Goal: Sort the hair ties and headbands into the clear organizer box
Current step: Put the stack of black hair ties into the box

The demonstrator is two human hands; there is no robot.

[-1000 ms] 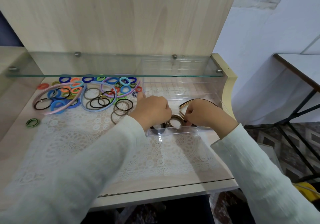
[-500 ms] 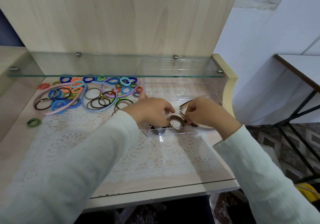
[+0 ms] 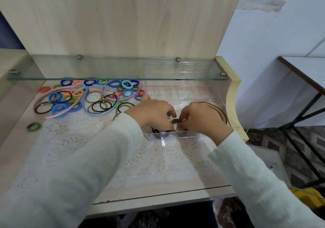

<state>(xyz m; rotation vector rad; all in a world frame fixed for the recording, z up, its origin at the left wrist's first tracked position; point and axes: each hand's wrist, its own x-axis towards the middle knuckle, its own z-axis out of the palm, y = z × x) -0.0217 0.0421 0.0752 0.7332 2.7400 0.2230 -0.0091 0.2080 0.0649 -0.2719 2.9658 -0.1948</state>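
Plastic see-through walls make the clear box (image 3: 184,94), which stands on the right side of the desk (image 3: 10,122), on a white lace cloth (image 3: 140,157). The left hand (image 3: 153,113) and the right hand (image 3: 202,118) meet inside its front part, and a brown hair tie (image 3: 175,121) sits right between them. The fingers (image 3: 171,112) of the left hand are curled and pinch one side of it. The fingers (image 3: 184,112) of the right hand are curled too and pinch the other side. The fingertips are hard to see well. Some dark hair ties (image 3: 160,133) lie in the box just under the left hand. A tan headband (image 3: 220,112) lies in the box behind the right hand, and the hand hides most of it. Well apart, on the left of the desk, lies a big pile of hair ties (image 3: 91,94) in many colours, with a pink headband (image 3: 44,95) and a blue headband (image 3: 98,114) mixed in. One green hair tie (image 3: 33,126) lies alone, near the pile. A glass shelf (image 3: 114,69) hangs over the back of the desk and blurs the far end of the box.
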